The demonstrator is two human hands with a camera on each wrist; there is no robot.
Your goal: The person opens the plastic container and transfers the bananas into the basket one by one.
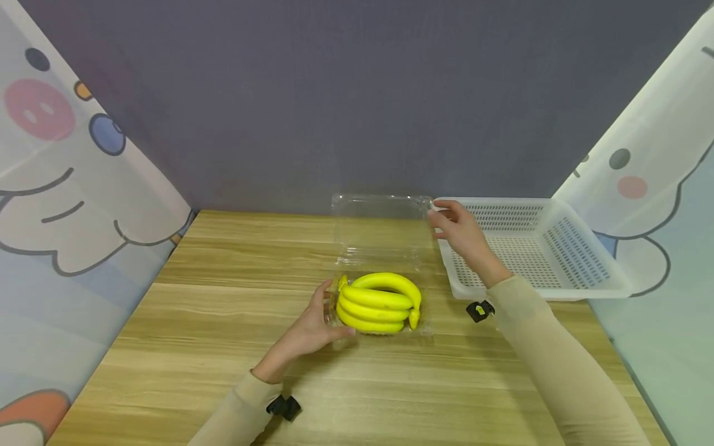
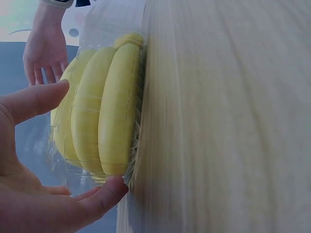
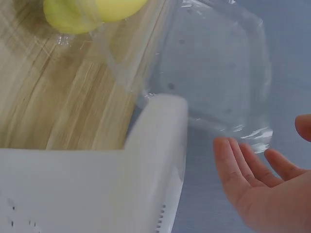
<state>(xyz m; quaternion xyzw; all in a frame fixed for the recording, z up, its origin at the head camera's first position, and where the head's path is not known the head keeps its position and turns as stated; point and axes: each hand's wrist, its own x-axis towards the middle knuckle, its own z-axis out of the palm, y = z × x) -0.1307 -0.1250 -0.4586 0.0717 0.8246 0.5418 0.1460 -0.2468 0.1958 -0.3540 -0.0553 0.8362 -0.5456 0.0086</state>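
Observation:
A clear plastic clamshell box stands on the table with its lid (image 1: 379, 229) raised at the back. Yellow bananas (image 1: 374, 300) lie in its lower half. At the box's left end is my left hand (image 1: 307, 328), thumb and fingers spread about the near left corner. One fingertip touches the box's end near the table in the left wrist view. My right hand (image 1: 463, 234) is at the lid's upper right corner. In the right wrist view its extended fingers (image 3: 226, 160) reach the lid's edge, and the thumb stands apart.
A white slotted plastic basket (image 1: 580, 288) stands at the right, with my right forearm (image 1: 546, 334) passing over its near left part. The wooden table (image 1: 212, 322) meets a dark grey wall (image 1: 334, 111) behind, and cartoon-printed panels (image 1: 100, 204) flank both sides.

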